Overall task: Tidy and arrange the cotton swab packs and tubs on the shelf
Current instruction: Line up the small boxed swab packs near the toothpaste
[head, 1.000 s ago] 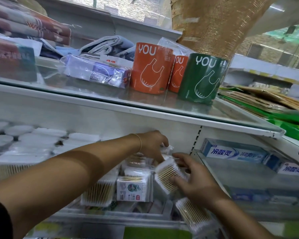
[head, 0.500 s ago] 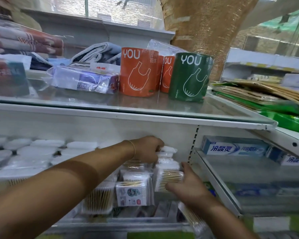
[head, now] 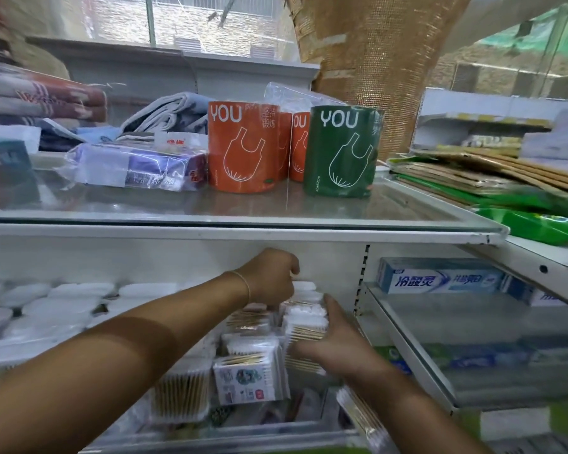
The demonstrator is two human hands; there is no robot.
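1. The left hand (head: 271,276) reaches to the back of the shelf (head: 243,434). Its fingers curl downward, and I cannot tell whether they pinch anything.
2. The right hand (head: 338,342) grips an upright cotton swab pack (head: 305,327), with the thumb along its side, just beside a labelled pack (head: 250,378).
3. White tubs (head: 73,309) stand to the left.

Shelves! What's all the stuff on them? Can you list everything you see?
orange rolls: two, orange, top shelf, middle
green roll: one, green, right of the orange ones
wrapped pack: one, purple, left of the orange rolls
folded towels: a stack, striped reddish, top shelf far left
toothpaste box: at least one, blue and white, lower right shelf
white tubs: many, white, lower shelf left
cotton swab packs: several, clear, lower shelf middle
left hand: one, curled over the back packs
right hand: one, gripping the rightmost pack
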